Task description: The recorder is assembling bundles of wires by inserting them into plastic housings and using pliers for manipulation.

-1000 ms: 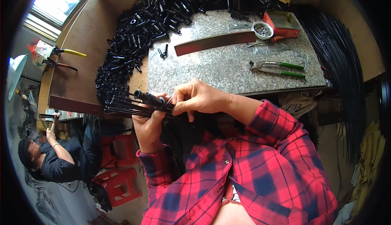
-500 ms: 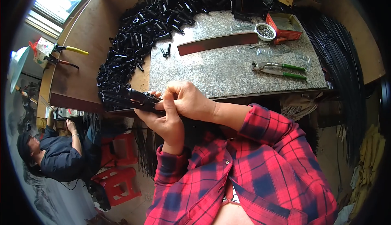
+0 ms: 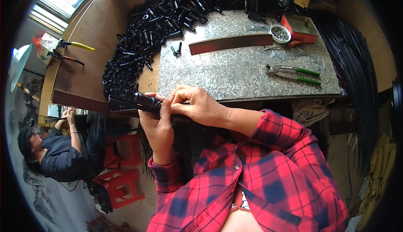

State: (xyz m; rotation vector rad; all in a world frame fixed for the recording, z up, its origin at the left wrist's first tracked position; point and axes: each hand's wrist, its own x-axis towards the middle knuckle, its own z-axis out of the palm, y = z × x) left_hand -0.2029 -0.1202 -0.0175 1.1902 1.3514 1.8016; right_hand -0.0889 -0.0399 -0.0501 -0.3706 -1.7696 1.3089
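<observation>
Just off the worktop's near left edge, my left hand (image 3: 156, 132) is closed around a black tubular piece (image 3: 143, 100). Thin black rods (image 3: 121, 103) stick out of it toward the left, like ribs of an umbrella frame. My right hand (image 3: 202, 107) is pinched at the piece's right end, its fingertips close to the left thumb. What the pinch holds is too small to make out. Beyond my hands, a large heap of similar black tubular parts (image 3: 138, 39) covers the left and back of the bench.
On the speckled worktop (image 3: 218, 76) lie a dark curved strip (image 3: 231, 44), green-handled pliers (image 3: 296, 73) and two loose black parts (image 3: 176, 49). A white bowl of small metal bits (image 3: 280, 34) stands by a red box (image 3: 300, 28). Black rods (image 3: 357, 64) hang right. A co-worker (image 3: 63, 154) sits left.
My left hand has turned more upright with the piece, and its thumb now presses near the piece's end. My right hand has shifted slightly right and down. The co-worker's hands have come together.
</observation>
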